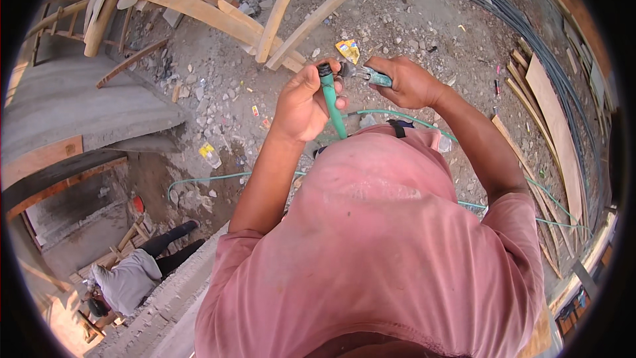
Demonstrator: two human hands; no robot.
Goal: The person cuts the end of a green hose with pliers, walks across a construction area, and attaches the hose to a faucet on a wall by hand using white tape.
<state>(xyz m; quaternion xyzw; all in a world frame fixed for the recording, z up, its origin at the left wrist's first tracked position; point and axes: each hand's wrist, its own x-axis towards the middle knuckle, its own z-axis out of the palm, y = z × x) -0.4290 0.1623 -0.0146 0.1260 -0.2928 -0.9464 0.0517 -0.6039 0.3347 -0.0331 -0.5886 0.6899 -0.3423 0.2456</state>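
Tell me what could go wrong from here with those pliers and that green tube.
The pliers in the right hand sit close to the left hand, so a slip might pinch it. The green tube could twist, since only the left hand grips it. The green line across the stony ground could catch a foot.

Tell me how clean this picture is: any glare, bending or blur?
Head view: fisheye bends the long dark rods along the black rim; head view: daylight looks diffuse, shadows soft, no strong glare on the green tube; head view: tube's outline reads clearly, but the teal-handled tool has a tip too small to make out well.
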